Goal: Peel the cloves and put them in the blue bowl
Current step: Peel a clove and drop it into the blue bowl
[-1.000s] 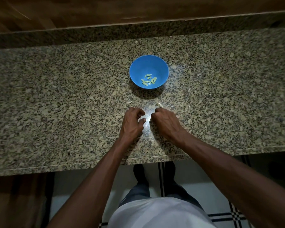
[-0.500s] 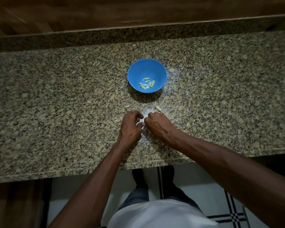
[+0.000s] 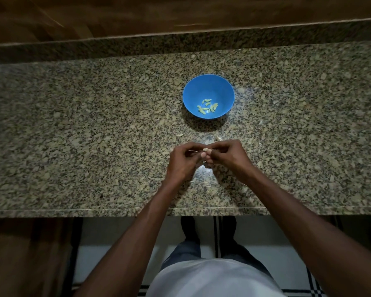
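I've got the clove point(image 3: 205, 149) pinched between both hands — left hand point(image 3: 181, 161) and right hand point(image 3: 227, 157) meet fingertip to fingertip above the granite counter point(image 3: 73, 136). Too small to call its long axis. Blue bowl point(image 3: 208, 86) sits just beyond, peeled cloves point(image 3: 207, 106) inside.

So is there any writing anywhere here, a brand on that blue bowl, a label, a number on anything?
None: no word, brand, number or sign can be read in this view.
Blue bowl: plain inside and on its rim, no print showing.
Granite counter: speckled stone only, no markings.
Left hand and right hand: pinching a small clove between them, nothing written on it.
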